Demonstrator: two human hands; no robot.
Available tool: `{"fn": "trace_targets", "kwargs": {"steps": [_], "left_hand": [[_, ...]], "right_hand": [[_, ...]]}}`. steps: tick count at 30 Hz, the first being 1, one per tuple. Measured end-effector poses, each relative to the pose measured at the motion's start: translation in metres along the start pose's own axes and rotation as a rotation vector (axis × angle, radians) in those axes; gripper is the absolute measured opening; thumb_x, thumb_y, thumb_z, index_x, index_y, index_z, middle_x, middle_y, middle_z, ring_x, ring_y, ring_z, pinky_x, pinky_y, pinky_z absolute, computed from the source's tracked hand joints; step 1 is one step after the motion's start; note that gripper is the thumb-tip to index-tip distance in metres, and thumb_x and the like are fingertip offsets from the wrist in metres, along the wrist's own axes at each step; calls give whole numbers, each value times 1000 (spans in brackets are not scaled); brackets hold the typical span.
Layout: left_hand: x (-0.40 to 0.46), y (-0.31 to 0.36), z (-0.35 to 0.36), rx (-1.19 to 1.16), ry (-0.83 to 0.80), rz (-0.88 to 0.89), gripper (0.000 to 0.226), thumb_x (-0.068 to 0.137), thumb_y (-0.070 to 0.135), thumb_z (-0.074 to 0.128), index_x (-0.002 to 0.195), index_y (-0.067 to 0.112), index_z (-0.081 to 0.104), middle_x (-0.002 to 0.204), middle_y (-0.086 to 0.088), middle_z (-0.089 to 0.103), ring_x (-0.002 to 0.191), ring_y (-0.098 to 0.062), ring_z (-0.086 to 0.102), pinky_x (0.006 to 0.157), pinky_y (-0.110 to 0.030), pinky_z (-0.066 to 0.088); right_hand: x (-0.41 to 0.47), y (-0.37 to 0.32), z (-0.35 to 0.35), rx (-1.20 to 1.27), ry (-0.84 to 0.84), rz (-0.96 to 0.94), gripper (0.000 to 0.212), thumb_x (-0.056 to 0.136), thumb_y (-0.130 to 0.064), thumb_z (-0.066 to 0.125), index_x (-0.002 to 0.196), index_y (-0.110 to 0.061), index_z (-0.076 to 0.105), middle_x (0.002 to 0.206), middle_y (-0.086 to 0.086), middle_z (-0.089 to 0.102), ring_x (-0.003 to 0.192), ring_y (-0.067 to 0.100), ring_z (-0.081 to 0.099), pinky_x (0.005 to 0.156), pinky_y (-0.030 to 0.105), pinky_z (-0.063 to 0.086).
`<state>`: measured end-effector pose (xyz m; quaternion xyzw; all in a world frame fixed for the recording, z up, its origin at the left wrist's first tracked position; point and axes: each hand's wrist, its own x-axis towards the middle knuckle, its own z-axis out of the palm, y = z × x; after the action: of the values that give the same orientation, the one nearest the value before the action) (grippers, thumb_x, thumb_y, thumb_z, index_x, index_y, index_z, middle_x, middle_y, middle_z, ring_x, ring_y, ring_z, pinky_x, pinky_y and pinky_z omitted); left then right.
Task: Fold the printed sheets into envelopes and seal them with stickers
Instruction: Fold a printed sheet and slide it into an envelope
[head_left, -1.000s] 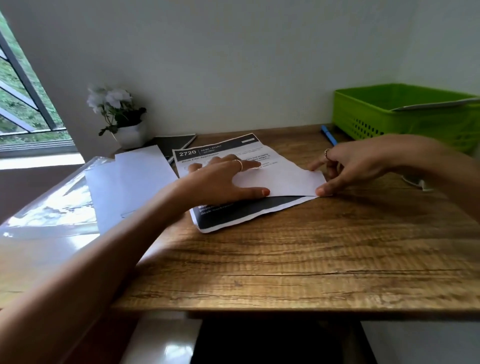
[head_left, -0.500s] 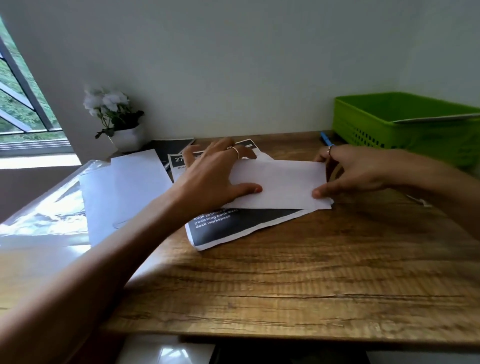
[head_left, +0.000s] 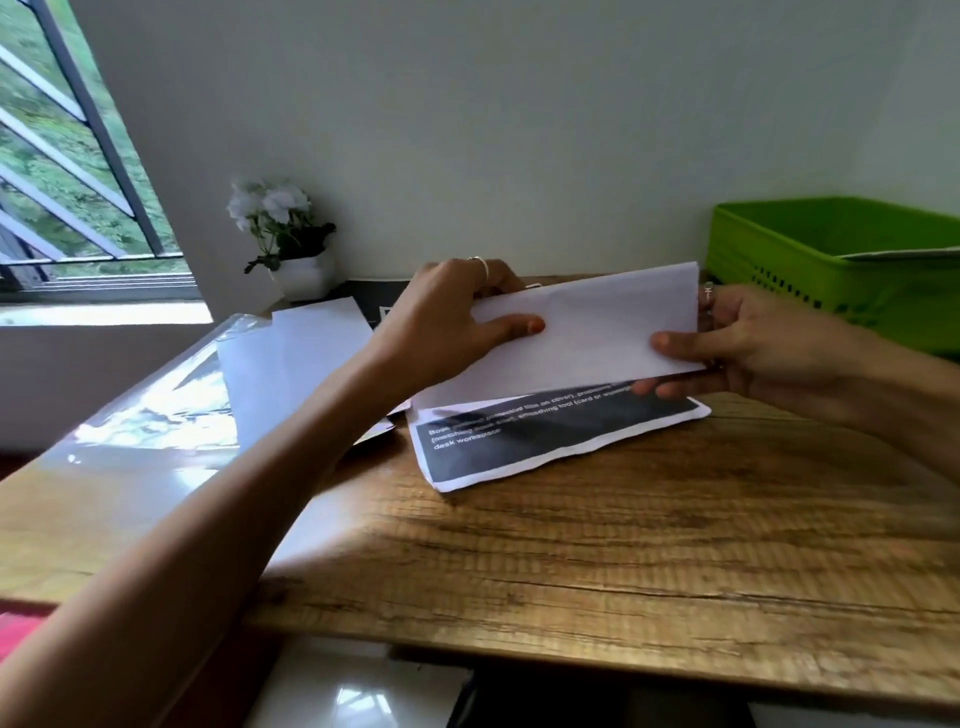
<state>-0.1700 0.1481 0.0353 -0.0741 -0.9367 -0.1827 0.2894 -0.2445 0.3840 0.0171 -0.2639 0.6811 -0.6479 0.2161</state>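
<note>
The left hand (head_left: 447, 317) grips the left end of the folded white flap of a printed paper sheet (head_left: 587, 332), thumb laid across its blank front and fingers curled behind. The right hand (head_left: 737, 348) pinches the right end, thumb on the front, fingers underneath. Between them the flap is lifted off the desk and tilted up toward the camera, while the sheet's near portion, a black printed band with white lettering (head_left: 550, 436), lies on the wooden desk top (head_left: 597, 561), near its middle.

The main risk, as I judge it, is a crooked crease: with the flap raised and only its ends held, one side can come down ahead of the other, so the edges miss each other and the envelope ends up skewed. The near edge of the sheet already looks wavy, which makes lining up harder. The thumbs pressing on unsupported paper may also dent it. The grounded part rests under its own weight alone, so a pull from either hand could drag it across the smooth wood.

To the left, plain white paper sheets (head_left: 291, 364) lie on a glossy clear plastic film (head_left: 130, 436); a sweeping forearm could scatter them. Behind stand a small white pot of white flowers (head_left: 291, 249) and a green perforated plastic basket (head_left: 841, 260). No stickers are visible.
</note>
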Motion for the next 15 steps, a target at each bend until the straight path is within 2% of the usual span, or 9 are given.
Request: {"fn": "trace_targets", "kwargs": {"steps": [3, 5, 7, 9, 11, 13, 15], "left_hand": [[-2, -5, -23, 66, -2, 37, 45, 79, 46, 68, 118, 27, 57, 113, 8, 62, 98, -9, 57, 86, -24, 46], [-7, -13, -47, 139, -22, 4, 55, 80, 51, 63, 129, 30, 47, 123, 6, 57, 105, -11, 55, 86, -24, 42], [-16, -26, -69, 200, -99, -45, 59, 80, 49, 62, 132, 28, 45, 124, 3, 58, 102, -12, 57, 85, -24, 40], [-29, -39, -81, 267, -250, -104, 58, 79, 47, 61, 131, 24, 48, 122, -1, 62, 101, -13, 60, 87, -23, 41], [-44, -53, -83, 350, -400, -155, 56, 80, 48, 59, 130, 23, 51, 125, -1, 61, 108, -13, 59, 93, -22, 40], [-59, -65, -79, 446, -505, -198, 65, 77, 67, 49, 131, 30, 50, 132, 4, 57, 113, -14, 57, 100, -26, 40], [-69, -74, -74, 494, -561, -227, 68, 76, 72, 43, 133, 35, 47, 133, 7, 55, 106, -14, 57, 89, -20, 39]], "right_hand": [[-2, -1, 4, 33, 5, -35, 24, 81, 0, 55, 102, -10, 61, 85, 5, 75, 68, 25, 72, 52, 20, 56], [-1, 0, 5, 42, 23, -37, 22, 82, 0, 54, 99, -11, 61, 90, 7, 73, 68, 25, 73, 52, 19, 56], [-1, 2, 6, 49, 39, -31, 21, 83, 0, 54, 99, -11, 61, 96, 9, 70, 69, 25, 73, 52, 19, 56], [0, 5, 6, 48, 53, -16, 22, 84, 1, 54, 102, -9, 62, 100, 9, 69, 72, 26, 73, 52, 18, 55], [0, 7, 7, 62, 69, -11, 28, 81, -2, 59, 108, -6, 61, 98, 10, 71, 73, 28, 73, 51, 18, 55], [0, 9, 10, 62, 59, -22, 55, 59, -18, 82, 108, -5, 61, 90, 8, 74, 73, 29, 73, 51, 18, 55], [1, 12, 12, 36, 66, -33, 86, 26, -31, 92, 103, -8, 63, 88, 5, 75, 73, 30, 73, 52, 19, 55]]}}
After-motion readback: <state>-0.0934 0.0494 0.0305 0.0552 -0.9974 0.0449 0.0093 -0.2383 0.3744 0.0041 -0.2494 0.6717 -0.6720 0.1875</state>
